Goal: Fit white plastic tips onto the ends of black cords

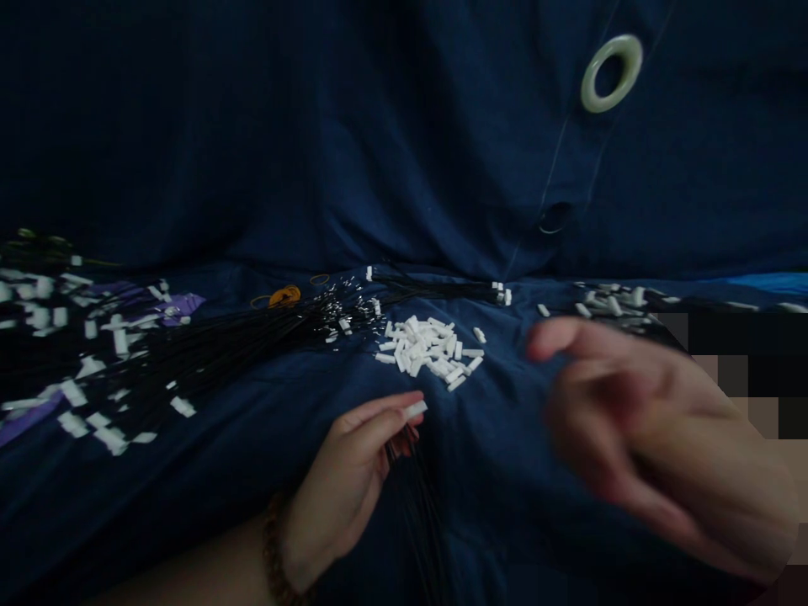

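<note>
My left hand [359, 471], with a beaded bracelet at the wrist, pinches a small white connector [415, 410] between thumb and fingers. Thin black wires [417, 497] hang down from beneath the fingers of that hand. Just beyond it lies a pile of loose white connectors [426, 345] on the dark blue cloth [498, 471]. To the right of the pile, my right hand [599, 412] is raised over the cloth and blurred by motion. One of its fingers stretches out to the left, apart from the others, and I see nothing held there.
Bundles of black wires [252, 337] with white ends spread across the left. Purple ties [183, 307] and an orange coil [285, 295] lie among them. More white-ended wires [612, 301] rest at the right. Blue cloth hangs behind, carrying a pale ring [591, 82].
</note>
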`<state>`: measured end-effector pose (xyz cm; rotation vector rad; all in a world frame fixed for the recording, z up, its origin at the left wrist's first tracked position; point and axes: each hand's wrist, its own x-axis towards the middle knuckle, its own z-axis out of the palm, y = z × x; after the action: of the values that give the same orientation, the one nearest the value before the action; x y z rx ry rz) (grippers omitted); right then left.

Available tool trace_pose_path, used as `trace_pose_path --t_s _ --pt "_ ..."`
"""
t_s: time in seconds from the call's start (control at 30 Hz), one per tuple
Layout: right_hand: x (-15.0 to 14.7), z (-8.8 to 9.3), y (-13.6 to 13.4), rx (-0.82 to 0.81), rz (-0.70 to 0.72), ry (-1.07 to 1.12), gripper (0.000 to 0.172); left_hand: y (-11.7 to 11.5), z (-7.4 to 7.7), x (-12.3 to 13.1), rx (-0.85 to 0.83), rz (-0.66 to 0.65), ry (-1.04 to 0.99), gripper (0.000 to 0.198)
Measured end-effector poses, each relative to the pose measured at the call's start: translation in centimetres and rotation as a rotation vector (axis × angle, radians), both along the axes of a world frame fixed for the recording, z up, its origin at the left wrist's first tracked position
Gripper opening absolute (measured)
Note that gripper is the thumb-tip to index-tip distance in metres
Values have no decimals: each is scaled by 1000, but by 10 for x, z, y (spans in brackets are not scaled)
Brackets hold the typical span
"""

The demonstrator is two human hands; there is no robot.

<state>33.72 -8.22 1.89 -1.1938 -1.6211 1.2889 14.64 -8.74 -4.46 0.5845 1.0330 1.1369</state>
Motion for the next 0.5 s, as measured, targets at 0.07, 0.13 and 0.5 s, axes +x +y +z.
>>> trace_pose_path --t_s 0.07,0.13,0.5 --pt "-19 -13 1 -121 189 33 26 0 0 0 -5 1 -2 16" --pt "-32 -29 3 -250 231 73 20 0 -1 0 -12 1 -9 16" --pt "-32 -53 4 -73 131 -111 14 1 0 1 -15 36 23 18"
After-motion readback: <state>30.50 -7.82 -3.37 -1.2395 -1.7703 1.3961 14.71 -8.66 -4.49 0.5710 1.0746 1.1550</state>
